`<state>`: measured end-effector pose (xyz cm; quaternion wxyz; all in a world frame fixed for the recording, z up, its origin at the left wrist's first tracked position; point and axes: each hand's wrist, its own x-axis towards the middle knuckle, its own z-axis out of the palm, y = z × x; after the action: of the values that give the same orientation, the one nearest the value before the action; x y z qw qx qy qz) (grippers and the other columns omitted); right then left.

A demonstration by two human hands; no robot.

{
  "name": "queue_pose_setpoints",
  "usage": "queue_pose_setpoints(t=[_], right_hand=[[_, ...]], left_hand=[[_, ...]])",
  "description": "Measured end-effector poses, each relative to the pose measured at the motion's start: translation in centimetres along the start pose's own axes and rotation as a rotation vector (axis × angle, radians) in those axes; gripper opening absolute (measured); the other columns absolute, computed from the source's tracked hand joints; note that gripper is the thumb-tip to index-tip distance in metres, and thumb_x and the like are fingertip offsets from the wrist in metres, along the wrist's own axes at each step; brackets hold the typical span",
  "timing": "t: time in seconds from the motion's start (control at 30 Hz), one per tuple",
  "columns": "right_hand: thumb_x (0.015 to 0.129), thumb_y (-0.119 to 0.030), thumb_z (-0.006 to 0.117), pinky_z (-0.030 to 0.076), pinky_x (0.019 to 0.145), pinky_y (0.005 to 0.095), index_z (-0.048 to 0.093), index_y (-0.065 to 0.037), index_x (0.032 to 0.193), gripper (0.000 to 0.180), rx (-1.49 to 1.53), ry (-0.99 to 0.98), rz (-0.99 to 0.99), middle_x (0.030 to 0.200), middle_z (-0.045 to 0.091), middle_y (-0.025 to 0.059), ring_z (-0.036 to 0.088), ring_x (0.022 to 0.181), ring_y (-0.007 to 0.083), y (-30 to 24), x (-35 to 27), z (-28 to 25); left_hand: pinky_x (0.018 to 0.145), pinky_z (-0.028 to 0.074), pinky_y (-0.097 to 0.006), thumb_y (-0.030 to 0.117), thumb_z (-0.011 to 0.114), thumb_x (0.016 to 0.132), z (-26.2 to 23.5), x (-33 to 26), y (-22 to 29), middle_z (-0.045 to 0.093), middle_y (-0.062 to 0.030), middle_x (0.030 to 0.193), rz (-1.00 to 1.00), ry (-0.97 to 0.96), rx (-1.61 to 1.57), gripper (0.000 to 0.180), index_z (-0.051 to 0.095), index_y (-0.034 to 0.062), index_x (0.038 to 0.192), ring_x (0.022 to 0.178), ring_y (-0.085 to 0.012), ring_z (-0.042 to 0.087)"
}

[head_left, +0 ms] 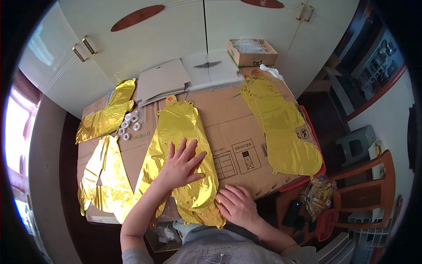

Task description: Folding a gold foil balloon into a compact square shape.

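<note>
The fingers [181, 149] of the left hand [176, 169] are lying wide apart and flat on an uninflated gold foil balloon [178, 121], grasping nothing. The right hand [241, 206] is resting at the foil's lower right edge, its fingers loosely curling; whether they are pinching it, I cannot tell. The balloon is lying mid-way across the cardboard sheet [235, 110], towards the person. For good smoothing, the left palm should be pressing lightly and evenly while the right is steadying the edge, since such thin foil is probably creasing easily.
</note>
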<state>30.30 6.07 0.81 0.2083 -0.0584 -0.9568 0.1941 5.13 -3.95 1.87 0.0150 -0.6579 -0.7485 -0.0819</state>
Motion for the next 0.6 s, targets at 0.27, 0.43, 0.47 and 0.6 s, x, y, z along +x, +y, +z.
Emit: queue_pose_setpoints(t=[0.27,0.43,0.47,0.6], right_hand=[[0.084,-0.024,0.069,0.039,0.103,0.0447,0.066,-0.010,0.111,0.030,-0.001,-0.009,-0.006,0.115,0.063,0.0041,0.056,0.117,0.0244,-0.3,0.0,0.3],[0.084,-0.017,0.068,0.042,0.101,0.0431,0.065,-0.009,0.109,0.027,0.072,0.085,0.013,0.116,0.062,0.0050,0.058,0.113,0.0247,0.7,0.5,0.1],[0.083,-0.016,0.068,0.043,0.100,0.0429,0.064,-0.009,0.110,0.028,0.071,0.108,0.014,0.116,0.062,0.0054,0.058,0.112,0.0248,1.2,1.0,0.2],[0.083,-0.010,0.064,0.044,0.100,0.0420,0.063,-0.007,0.118,0.036,0.003,0.052,-0.065,0.122,0.061,0.0083,0.057,0.116,0.0256,1.8,3.2,-0.3]], left_hand=[[0.106,0.027,-0.070,0.058,0.066,0.081,0.0,-0.4,0.2,0.037,-0.0200,0.149,0.013,0.029,-0.067,0.073,0.049,0.0200,0.141,0.135,-0.0414,0.039],[0.111,0.026,-0.063,0.039,0.070,0.086,-1.2,-0.5,0.8,0.043,-0.0221,0.144,-0.009,0.061,-0.255,0.060,0.053,0.0105,0.136,0.130,-0.0414,0.046],[0.111,0.029,-0.061,0.035,0.070,0.086,-0.9,-0.5,0.7,0.046,-0.0214,0.141,-0.025,0.104,-0.302,0.057,0.055,0.0089,0.133,0.127,-0.0406,0.048],[0.111,0.036,-0.054,0.021,0.071,0.085,0.0,-0.6,0.3,0.058,-0.0181,0.128,-0.074,0.229,-0.416,0.044,0.060,0.0029,0.123,0.116,-0.0380,0.057]])
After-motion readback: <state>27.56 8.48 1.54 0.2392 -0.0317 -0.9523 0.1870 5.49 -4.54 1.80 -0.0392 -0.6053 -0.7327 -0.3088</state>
